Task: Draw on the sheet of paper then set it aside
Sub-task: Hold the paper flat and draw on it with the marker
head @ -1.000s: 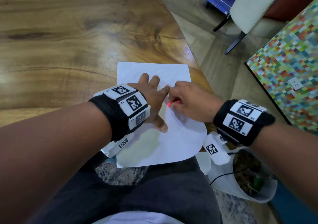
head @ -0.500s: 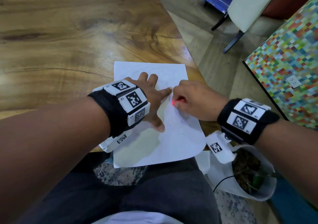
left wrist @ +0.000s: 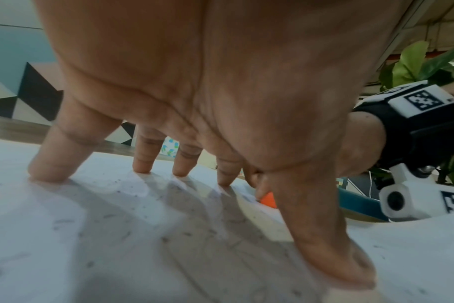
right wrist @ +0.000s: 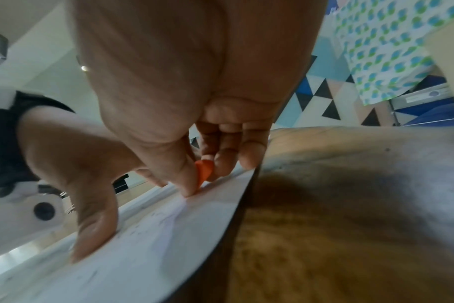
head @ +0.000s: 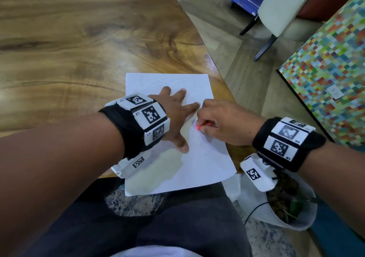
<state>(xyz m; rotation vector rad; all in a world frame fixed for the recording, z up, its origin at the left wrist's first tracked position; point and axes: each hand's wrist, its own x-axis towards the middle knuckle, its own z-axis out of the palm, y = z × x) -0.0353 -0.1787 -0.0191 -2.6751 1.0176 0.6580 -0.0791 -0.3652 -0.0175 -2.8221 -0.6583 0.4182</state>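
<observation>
Mid-drawing: sheet of paper (head: pixel 199 164) lying on the wooden surface (head: pixel 79 49) near its right edge, with the near end hanging past the front edge over the lap. Left hand (head: pixel 173 118) spread flat on the sheet, straight fingers (left wrist: pixel 143 162) and thumb pressing down, holding nothing. Right hand (head: pixel 225 124) curled around a short orange crayon (right wrist: pixel 204 170), pinched between thumb and fingertips, tip down on the paper just beside the left index finger. Faint pencil-like lines and small specks visible across the sheet; what the drawing shows, impossible to tell. To do this step well, probably: keep the left palm's weight steady so the overhanging end cannot swing or slide while strokes pull at it; keep strokes short and light near the unsupported part, since paper with nothing beneath it will flex and may tear under a blunt stub. Such a small stub leaves little to hold, so a firm pinch and a low angle likely help. Worth watching the gap between crayon tip and left index finger, very tight at present. Setting aside not yet begun; plenty of bare wood to the left for that later.
</observation>
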